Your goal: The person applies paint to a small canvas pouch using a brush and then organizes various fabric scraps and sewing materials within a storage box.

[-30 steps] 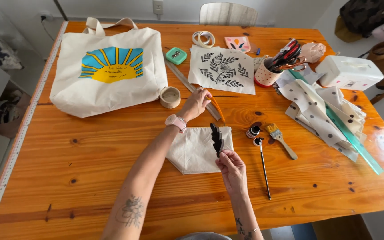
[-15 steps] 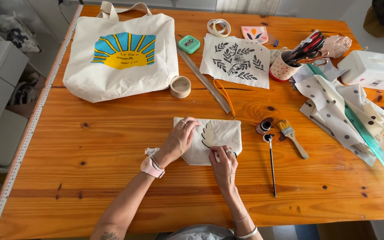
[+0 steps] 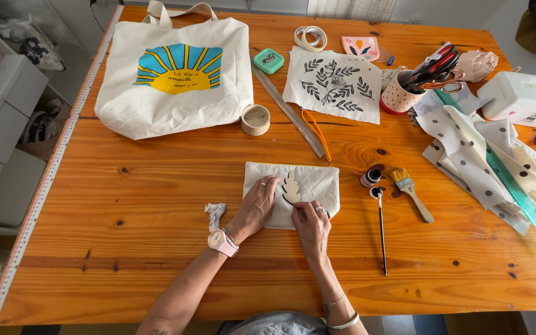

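Around the small cream pouch (image 3: 308,186), two hands, one leaf-shaped stamp (image 3: 290,187), one tote bag (image 3: 178,74), one printed cloth (image 3: 333,84), two tape rolls, two brushes, one paint pot (image 3: 370,178) and one spotted cup (image 3: 398,96) are counted.

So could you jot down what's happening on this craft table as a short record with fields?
Surface: wooden table
Left hand: flat on a small cream pouch, holding it down
Right hand: fingertips at the lower end of a leaf-shaped stamp lying on the pouch
Beside the pouch: small paint pot, flat brush, thin brush
Further back: tote bag with sun print, leaf-printed cloth
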